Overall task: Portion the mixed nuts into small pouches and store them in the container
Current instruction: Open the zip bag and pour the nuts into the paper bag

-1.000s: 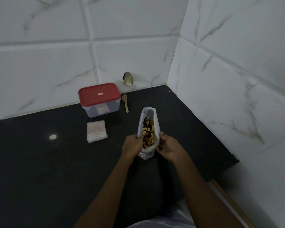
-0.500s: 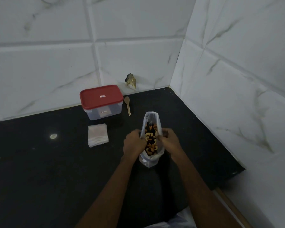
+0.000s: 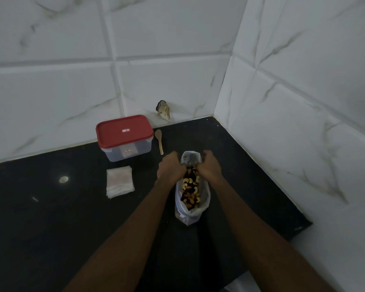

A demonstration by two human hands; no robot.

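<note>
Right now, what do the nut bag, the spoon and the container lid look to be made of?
Nut bag: thin clear plastic, probably; the nuts show through and it crinkles. Spoon: pale tan, matte, likely wood. Container lid: smooth red plastic by its look, slightly glossy.

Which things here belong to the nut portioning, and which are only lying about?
For the job:
nut bag, gripped at its top by left hand and right hand
pouches
container
spoon, probably

Lying about:
small object by the wall
</note>
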